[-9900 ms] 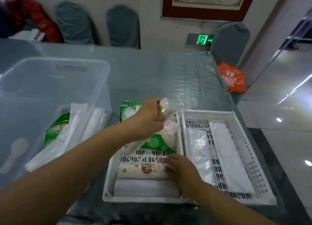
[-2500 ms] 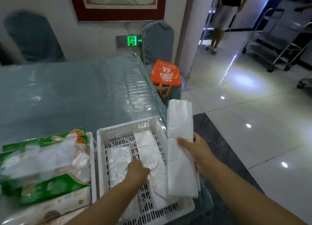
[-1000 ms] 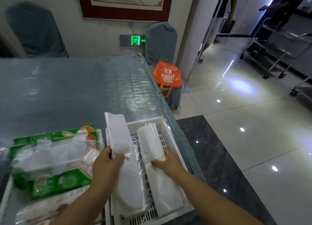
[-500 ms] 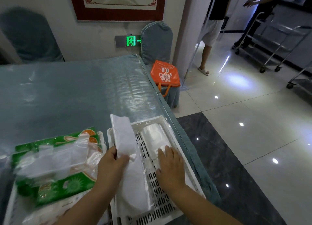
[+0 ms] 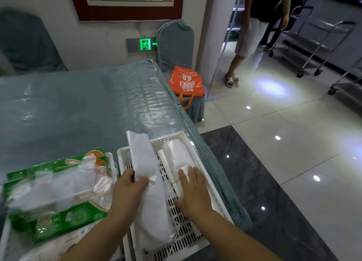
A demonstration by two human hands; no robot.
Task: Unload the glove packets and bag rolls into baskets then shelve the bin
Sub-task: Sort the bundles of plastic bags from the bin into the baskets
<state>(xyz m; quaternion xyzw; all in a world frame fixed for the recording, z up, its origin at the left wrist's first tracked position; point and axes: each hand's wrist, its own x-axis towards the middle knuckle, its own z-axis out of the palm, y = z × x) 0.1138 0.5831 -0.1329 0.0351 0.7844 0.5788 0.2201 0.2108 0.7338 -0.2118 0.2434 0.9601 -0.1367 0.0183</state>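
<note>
A white slotted basket sits at the table's right edge. My left hand grips a long flat bundle of white bags that leans over the basket's left side. My right hand lies flat, fingers straight, on a second white bag bundle tied with a rubber band on the basket's right side. In the basket to the left lie green glove packets with clear gloves on top. The bin is out of view.
The table has a blue cloth under clear plastic. An orange bag sits on a covered chair past the table's far right corner. A person stands on the tiled floor near metal trolleys.
My right hand has gone from holding its bundle to pressing it flat in the basket. My left hand still holds the other bundle. The person at the back has walked closer.
</note>
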